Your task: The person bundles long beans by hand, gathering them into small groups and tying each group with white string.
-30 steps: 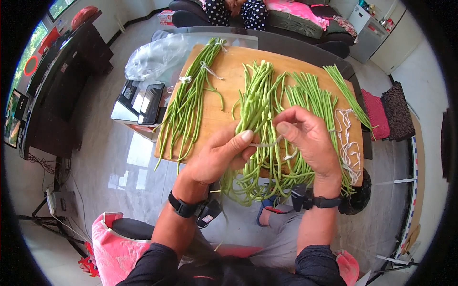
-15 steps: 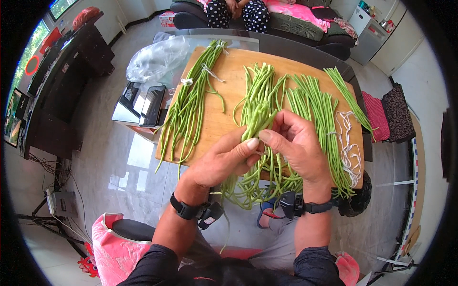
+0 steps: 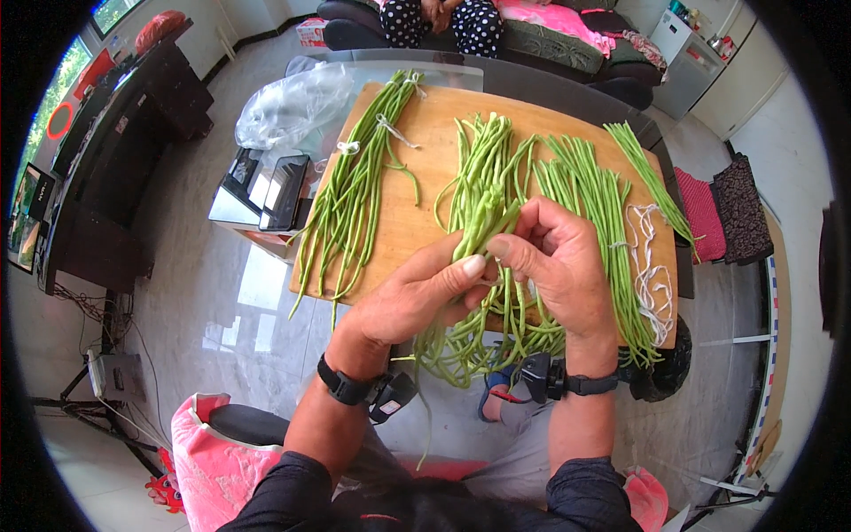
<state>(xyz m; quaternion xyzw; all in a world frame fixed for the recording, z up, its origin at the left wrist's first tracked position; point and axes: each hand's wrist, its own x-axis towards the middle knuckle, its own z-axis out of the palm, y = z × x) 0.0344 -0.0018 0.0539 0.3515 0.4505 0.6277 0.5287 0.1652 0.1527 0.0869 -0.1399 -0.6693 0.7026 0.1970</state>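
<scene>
My left hand point(image 3: 434, 279) is closed around a bunch of green long beans point(image 3: 483, 222), its thumb pressed on the front of the stems. The lower ends of the bunch hang in loops past the near edge of the wooden board point(image 3: 417, 213). Right beside it, my right hand point(image 3: 558, 262) is closed in a pinch, thumb against bent fingers, close to the bunch. Whatever lies in that pinch is hidden; a little white shows below the fingers. Behind the held bunch, more long beans point(image 3: 489, 142) lie on the board.
Beans tied with white string point(image 3: 355, 186) lie on the board's left, loose beans point(image 3: 585, 191) on its right. White strings point(image 3: 651, 275) lie near the right edge. A clear plastic bag point(image 3: 292, 106) and a black phone-like device point(image 3: 285, 191) sit left. Another person point(image 3: 439, 22) sits beyond the table.
My right hand has shifted slightly up and right, its fingers curled near the bunch. The left hand keeps its hold on the long beans.
</scene>
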